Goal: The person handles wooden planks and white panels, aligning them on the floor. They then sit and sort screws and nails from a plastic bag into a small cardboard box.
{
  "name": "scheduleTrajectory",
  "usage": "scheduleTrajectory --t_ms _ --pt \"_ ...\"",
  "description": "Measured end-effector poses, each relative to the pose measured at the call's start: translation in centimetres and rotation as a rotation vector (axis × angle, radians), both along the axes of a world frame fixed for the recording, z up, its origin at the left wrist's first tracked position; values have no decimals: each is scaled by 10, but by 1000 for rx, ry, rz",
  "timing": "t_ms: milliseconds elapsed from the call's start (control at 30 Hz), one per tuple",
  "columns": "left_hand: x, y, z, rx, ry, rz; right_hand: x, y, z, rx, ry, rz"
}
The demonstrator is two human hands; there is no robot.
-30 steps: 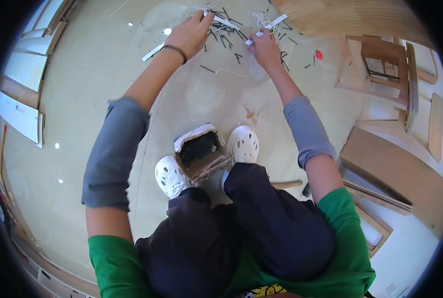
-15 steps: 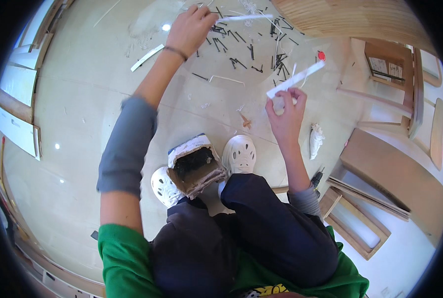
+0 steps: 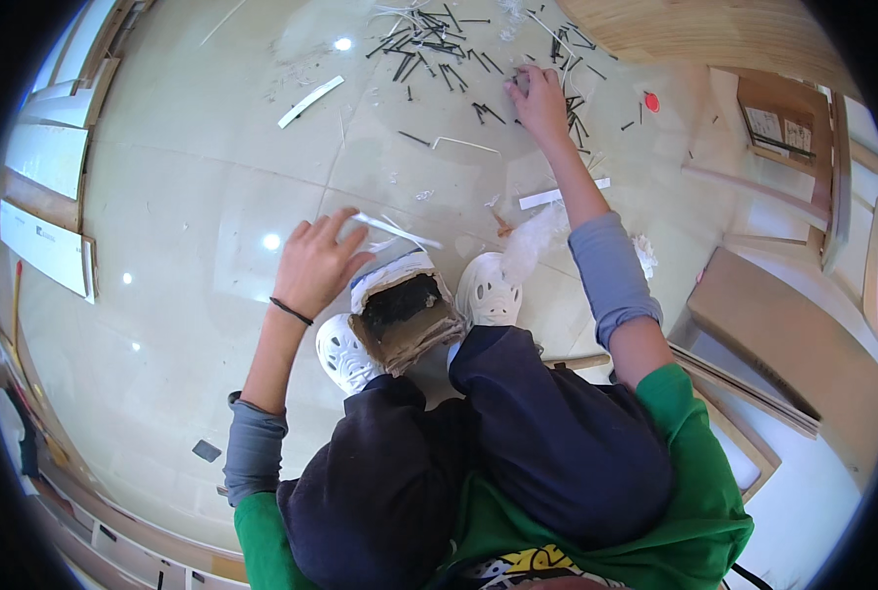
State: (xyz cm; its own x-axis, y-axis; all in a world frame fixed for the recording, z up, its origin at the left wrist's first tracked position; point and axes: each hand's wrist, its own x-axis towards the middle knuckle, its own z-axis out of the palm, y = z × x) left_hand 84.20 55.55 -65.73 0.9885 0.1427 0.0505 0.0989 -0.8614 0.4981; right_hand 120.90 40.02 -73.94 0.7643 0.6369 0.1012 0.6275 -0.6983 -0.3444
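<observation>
My left hand [image 3: 319,264] is left of the torn cardboard box [image 3: 427,344], fingers spread. A thin white strip [image 3: 399,231] extends from beside its fingertips toward the box's upper edge; whether it touches them is unclear. The box, dark inside, stands between my white shoes [image 3: 491,291]. Farther off, my right hand [image 3: 541,103] is low over the floor, fingers curled together at the edge of the scattered black screws [image 3: 421,41]. What its fingertips hold, if anything, is hidden. Below that hand, another white strip [image 3: 547,197] lies partly behind my forearm, beside clear crumpled plastic [image 3: 535,241].
Another white strip [image 3: 311,101] and a bent white piece [image 3: 466,146] lie on the tiles. A red item [image 3: 652,102] is at the right. Wooden furniture parts [image 3: 783,329] stand along the right side, a wooden panel [image 3: 714,29] at the top, and white boards [image 3: 45,246] at left.
My left hand has come down from the screws to beside the box. My right hand has let go of its white strip, now on the floor, and has moved up to the screws.
</observation>
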Motion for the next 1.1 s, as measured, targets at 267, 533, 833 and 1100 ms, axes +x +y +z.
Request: scheduleTrajectory --t_ms 267,533,833,1100 --pt "82 98 -60 159 -226 459 -12 46 -3 221 50 16" --pt "100 105 -78 186 -101 457 -28 48 -11 48 -166 214" --pt "17 137 -80 433 -231 1060 -55 32 -2 79 -136 120" --pt "61 110 -93 8 -128 483 -58 48 -6 102 54 237"
